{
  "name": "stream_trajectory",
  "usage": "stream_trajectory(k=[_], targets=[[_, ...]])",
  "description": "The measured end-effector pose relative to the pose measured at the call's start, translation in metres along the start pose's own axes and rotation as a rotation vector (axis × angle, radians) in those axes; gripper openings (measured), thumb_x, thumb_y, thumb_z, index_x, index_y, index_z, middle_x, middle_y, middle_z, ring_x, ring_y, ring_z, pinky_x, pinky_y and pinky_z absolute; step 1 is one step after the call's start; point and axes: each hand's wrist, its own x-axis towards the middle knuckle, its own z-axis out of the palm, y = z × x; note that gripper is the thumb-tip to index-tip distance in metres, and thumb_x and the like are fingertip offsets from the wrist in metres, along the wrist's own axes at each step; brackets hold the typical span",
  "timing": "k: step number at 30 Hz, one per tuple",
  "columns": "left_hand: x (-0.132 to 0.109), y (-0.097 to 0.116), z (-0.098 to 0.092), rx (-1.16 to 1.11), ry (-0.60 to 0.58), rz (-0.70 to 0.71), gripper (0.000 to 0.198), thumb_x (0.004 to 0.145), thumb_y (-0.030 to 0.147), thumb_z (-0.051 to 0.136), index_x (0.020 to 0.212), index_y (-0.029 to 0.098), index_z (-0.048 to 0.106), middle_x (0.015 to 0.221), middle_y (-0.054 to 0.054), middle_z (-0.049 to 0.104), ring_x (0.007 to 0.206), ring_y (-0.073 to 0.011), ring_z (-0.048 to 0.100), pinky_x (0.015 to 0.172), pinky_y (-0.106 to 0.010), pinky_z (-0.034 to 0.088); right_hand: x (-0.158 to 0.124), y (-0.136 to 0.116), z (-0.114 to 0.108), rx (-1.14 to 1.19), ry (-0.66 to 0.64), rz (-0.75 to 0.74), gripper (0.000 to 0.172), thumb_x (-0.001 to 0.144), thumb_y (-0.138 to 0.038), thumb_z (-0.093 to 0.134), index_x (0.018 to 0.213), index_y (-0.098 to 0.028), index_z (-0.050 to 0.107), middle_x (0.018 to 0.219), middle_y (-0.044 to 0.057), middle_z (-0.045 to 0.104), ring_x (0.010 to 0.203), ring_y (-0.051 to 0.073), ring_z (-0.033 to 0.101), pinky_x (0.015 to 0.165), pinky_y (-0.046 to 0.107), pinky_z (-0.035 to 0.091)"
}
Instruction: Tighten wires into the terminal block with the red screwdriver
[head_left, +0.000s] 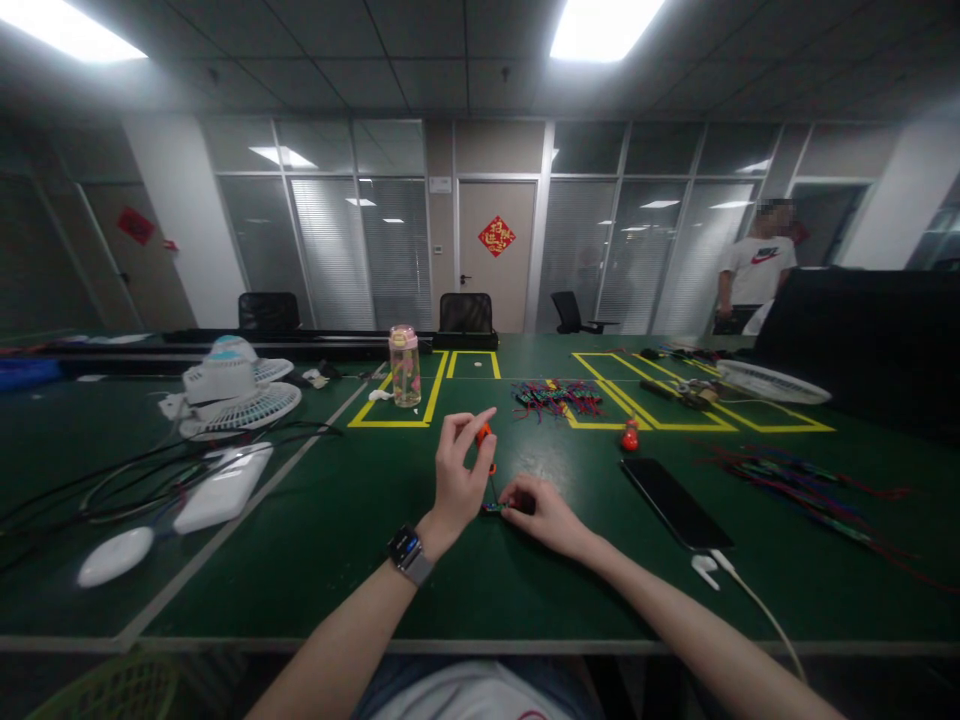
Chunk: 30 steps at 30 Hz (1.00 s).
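Note:
My left hand (pixel 459 470) is raised a little above the green table (pixel 337 520), fingers curled round a small orange tool (pixel 484 436); a smartwatch sits on that wrist. My right hand (pixel 541 510) rests on the table just right of it, fingers pinched on a small bundle of coloured wires (pixel 496 507) lying on the surface. A thin dark strand runs between the orange tool and the bundle.
A pile of coloured wires (pixel 556 397) lies behind in a yellow-taped box, more wires (pixel 795 485) at right. A black phone (pixel 671 502), earbuds, a red bulb-shaped object (pixel 630 436), a pink bottle (pixel 404 366), fans and cables lie around. A person in a white shirt (pixel 754 275) stands at the back.

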Motion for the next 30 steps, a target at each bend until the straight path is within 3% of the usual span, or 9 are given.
stream_trajectory(k=[4, 11, 19, 26, 30], targets=[[-0.0008, -0.0028, 0.0004, -0.048, -0.036, -0.034, 0.036, 0.099, 0.02, 0.038, 0.131, 0.021, 0.053, 0.111, -0.008, 0.059, 0.104, -0.0162, 0.057, 0.09, -0.029, 0.047, 0.0001, 0.0003, 0.0002, 0.001, -0.01, 0.004, 0.012, 0.072, -0.006, 0.063, 0.08, -0.015, 0.066, 0.075, 0.001, 0.06, 0.069, 0.015, 0.054, 0.064, 0.025, 0.042], [-0.0001, -0.0054, 0.0024, 0.04, 0.041, 0.013, 0.026, 0.091, 0.027, 0.059, 0.116, 0.021, 0.063, 0.098, -0.004, 0.056, 0.093, -0.0162, 0.058, 0.085, -0.028, 0.049, 0.0001, 0.0027, 0.002, 0.014, -0.001, 0.002, 0.012, 0.072, -0.005, 0.063, 0.08, -0.015, 0.065, 0.075, 0.001, 0.059, 0.068, 0.015, 0.054, 0.063, 0.024, 0.041], [0.0003, -0.0045, 0.0002, -0.026, -0.021, 0.001, 0.035, 0.098, 0.016, 0.036, 0.128, 0.02, 0.055, 0.115, -0.008, 0.06, 0.108, -0.0164, 0.058, 0.093, -0.029, 0.047, 0.0009, 0.0024, 0.0014, 0.029, -0.005, 0.002, 0.013, 0.071, -0.005, 0.062, 0.079, -0.015, 0.064, 0.074, 0.001, 0.059, 0.068, 0.015, 0.055, 0.063, 0.025, 0.042], [0.0011, -0.0029, 0.001, 0.066, 0.072, 0.033, 0.022, 0.092, 0.024, 0.056, 0.112, 0.02, 0.064, 0.094, -0.004, 0.053, 0.087, -0.0148, 0.057, 0.079, -0.027, 0.05, 0.001, 0.0006, 0.0007, 0.027, -0.004, 0.006, 0.012, 0.071, -0.005, 0.063, 0.079, -0.014, 0.065, 0.075, 0.002, 0.06, 0.069, 0.015, 0.055, 0.064, 0.025, 0.042], [0.0004, -0.0022, -0.0003, 0.043, 0.043, 0.041, 0.026, 0.095, 0.023, 0.05, 0.116, 0.021, 0.063, 0.099, -0.005, 0.051, 0.091, -0.0149, 0.056, 0.08, -0.027, 0.049, 0.001, -0.0002, 0.0007, 0.014, 0.001, 0.005, 0.013, 0.071, -0.004, 0.063, 0.079, -0.014, 0.066, 0.074, 0.001, 0.059, 0.068, 0.015, 0.054, 0.064, 0.024, 0.042]])
